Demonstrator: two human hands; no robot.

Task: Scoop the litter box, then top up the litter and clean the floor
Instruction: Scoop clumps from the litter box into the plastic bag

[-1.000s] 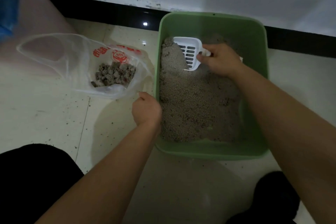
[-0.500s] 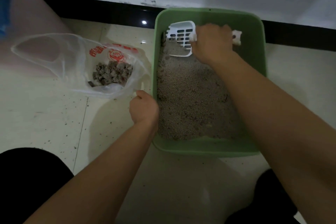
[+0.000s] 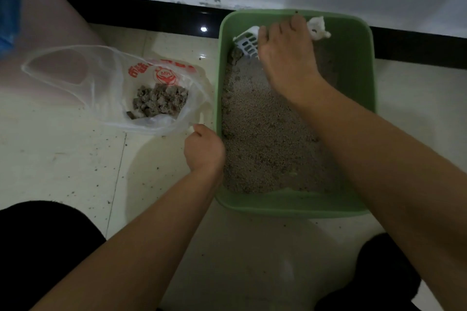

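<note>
Plastic, thin and clear, made the bag point(image 3: 106, 88) at the left a slack target: it lay on the floor point(image 3: 63, 159) with its mouth sagging open and grey clumps point(image 3: 160, 100) pooled inside. The left grip point(image 3: 204, 150) sat curled at the bag's near edge, just beside the box point(image 3: 290, 206); whether it actually pinched the plastic I could not tell. If it did not, the mouth could fold shut as a load arrived, and clumps would land on tiles already peppered with grains. The litter point(image 3: 265, 139) lay deep along the box's left side and looked thinner towards the far right. At the far left corner the scoop point(image 3: 249, 41) stood tilted, its slotted head against a dark clump, with the right grip point(image 3: 288, 58) wrapped round its handle. Prying hard in that corner could break the clump, and the bits would drop through the slots and be missed. A fast carry over the rim to the bag could also shed litter onto the floor, adding to the cleaning.
</note>
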